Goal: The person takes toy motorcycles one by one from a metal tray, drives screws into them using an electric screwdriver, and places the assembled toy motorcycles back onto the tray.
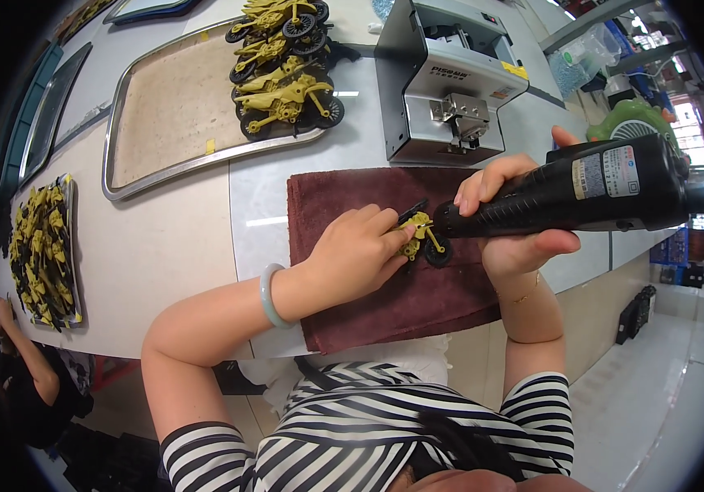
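Note:
My left hand (360, 250) pinches a small yellow toy motorcycle (422, 223) with black wheels against a dark red cloth (352, 316). The fingers cover much of its body; one wheel shows at its right. My right hand (503, 197) is wrapped around a black electric screwdriver (569, 197), held almost level. The tool's front end points left and comes close to the toy; whether its tip touches is hard to make out.
Beyond the cloth stands a grey metal machine (450, 82). At the far left a metal tray (114, 160) bears stacked yellow motorcycles (286, 102) at its right end. Another tray at left holds a heap of yellow parts (40, 254). A green fan (631, 123) stands at right; another person's arm (28, 353) shows at left.

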### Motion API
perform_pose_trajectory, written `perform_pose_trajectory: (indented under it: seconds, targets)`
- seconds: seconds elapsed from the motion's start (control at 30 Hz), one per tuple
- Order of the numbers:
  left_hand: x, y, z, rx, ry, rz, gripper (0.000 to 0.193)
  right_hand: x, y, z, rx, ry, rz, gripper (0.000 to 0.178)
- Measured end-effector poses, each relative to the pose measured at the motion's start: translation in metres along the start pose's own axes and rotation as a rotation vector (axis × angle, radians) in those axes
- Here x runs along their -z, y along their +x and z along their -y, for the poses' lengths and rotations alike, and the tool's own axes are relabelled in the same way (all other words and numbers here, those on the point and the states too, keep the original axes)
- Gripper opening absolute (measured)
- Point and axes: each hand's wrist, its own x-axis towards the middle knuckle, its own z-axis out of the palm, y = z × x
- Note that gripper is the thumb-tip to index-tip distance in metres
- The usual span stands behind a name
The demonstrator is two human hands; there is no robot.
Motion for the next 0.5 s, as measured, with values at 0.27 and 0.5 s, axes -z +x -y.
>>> perform_pose_trajectory:
  seconds: [0.27, 0.5]
  targets:
    - [-0.003, 0.0, 0.002, 0.015, -0.022, 0.018, 0.033, -0.001, -0.005, -0.013, 0.009, -0.169, 0.105, 0.09]
    - [-0.004, 0.0, 0.002, 0.019, -0.014, 0.013, 0.029, 0.007, -0.01, -0.018, -0.163, -0.074, 0.151, 0.094]
